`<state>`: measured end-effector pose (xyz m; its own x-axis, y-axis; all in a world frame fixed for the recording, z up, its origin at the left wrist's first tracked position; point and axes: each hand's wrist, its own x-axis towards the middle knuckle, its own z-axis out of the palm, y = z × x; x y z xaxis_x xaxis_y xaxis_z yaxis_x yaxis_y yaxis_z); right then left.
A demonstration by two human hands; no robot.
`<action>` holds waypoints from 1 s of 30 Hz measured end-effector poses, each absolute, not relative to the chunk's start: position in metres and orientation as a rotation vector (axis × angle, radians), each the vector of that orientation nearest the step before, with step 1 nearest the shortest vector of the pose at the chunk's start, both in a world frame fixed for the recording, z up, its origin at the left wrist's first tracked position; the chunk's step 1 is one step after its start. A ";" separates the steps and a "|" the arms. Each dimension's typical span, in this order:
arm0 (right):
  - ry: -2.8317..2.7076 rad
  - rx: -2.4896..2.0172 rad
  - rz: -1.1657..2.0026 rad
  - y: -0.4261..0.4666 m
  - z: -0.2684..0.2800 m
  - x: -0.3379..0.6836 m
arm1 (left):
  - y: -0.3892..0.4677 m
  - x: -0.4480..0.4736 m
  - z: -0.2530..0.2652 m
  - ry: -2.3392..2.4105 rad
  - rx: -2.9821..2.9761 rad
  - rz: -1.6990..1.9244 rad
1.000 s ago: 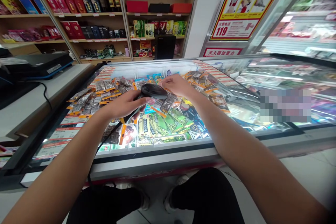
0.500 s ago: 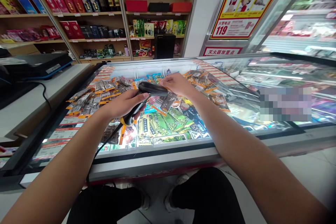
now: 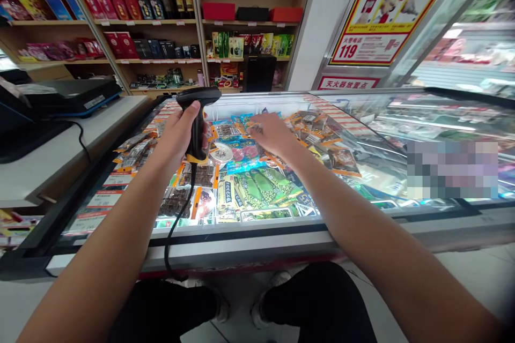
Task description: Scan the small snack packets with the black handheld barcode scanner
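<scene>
Left of centre, the left hand (image 3: 179,133) grips a black scanner (image 3: 197,131); the right hand (image 3: 272,133) — mid-frame, its grip unclear — is among packets (image 3: 241,154); shelves (image 3: 44,22) fill the upper left.

Your left hand (image 3: 175,131) is swinging the black scanner (image 3: 196,128) up and away from your right hand (image 3: 276,131), tipping it from nearly level to upright! Blue packets (image 3: 244,154) and a round white item (image 3: 221,153) are now coming into plain sight between your hands.

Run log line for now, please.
left hand: gripping black scanner | right hand: at packets, grip unclear | cord: over case edge
</scene>
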<state>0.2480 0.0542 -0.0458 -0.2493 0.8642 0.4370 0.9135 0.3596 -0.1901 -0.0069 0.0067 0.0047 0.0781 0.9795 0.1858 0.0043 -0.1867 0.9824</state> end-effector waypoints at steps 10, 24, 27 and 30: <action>-2.317 -1.528 0.127 0.074 -0.075 0.206 | 0.009 -0.005 -0.003 1.037 1.372 1.200; -1.433 -1.246 0.473 0.069 -0.051 0.239 | 0.007 0.000 -0.010 1.005 1.463 1.072; -1.342 -1.219 0.422 0.072 -0.045 0.256 | 0.003 -0.002 -0.011 1.010 1.528 0.899; -1.291 -1.206 0.402 0.076 -0.043 0.269 | -0.001 -0.004 -0.015 0.961 1.653 0.691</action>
